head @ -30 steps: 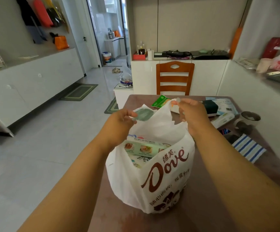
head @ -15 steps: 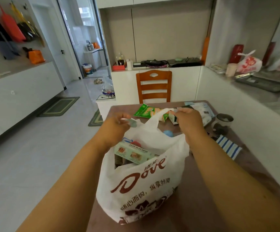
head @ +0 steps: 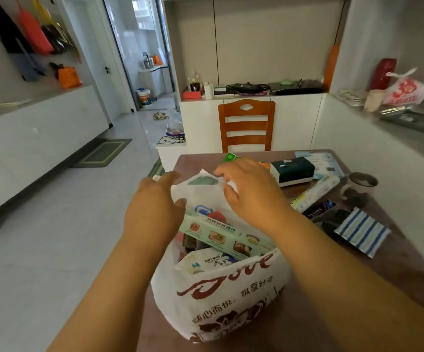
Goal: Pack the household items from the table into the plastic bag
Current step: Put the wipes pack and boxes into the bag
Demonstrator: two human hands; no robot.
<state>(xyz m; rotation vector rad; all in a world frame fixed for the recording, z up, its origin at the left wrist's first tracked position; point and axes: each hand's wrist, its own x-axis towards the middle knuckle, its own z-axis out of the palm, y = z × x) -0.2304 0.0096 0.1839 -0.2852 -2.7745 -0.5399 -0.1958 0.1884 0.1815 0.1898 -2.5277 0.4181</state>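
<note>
A white plastic bag (head: 231, 295) with brown "Dove" print stands on the brown table (head: 396, 265), its mouth wide. Inside lie a long pale green box (head: 221, 235) and a pack of baby wipes (head: 206, 261). My left hand (head: 155, 212) hovers at the bag's left rim with fingers stretched and thumb apart, holding nothing that I can see. My right hand (head: 251, 194) is over the far rim, fingers curled on the white bag handle. On the table behind lie a dark green and white box (head: 292, 171), a long pale box (head: 315, 194) and a green packet (head: 231, 157).
A blue-striped cloth (head: 362, 232), a dark flat object (head: 320, 208) and a dark cup (head: 363, 180) lie at the table's right side. A wooden chair (head: 246, 125) stands at the far end. White counters run along both sides; tiled floor lies to the left.
My left hand has let go of the bag handle and spread its fingers. Both hands moved closer over the bag's mouth, and the bag's top has sagged, showing more contents.
</note>
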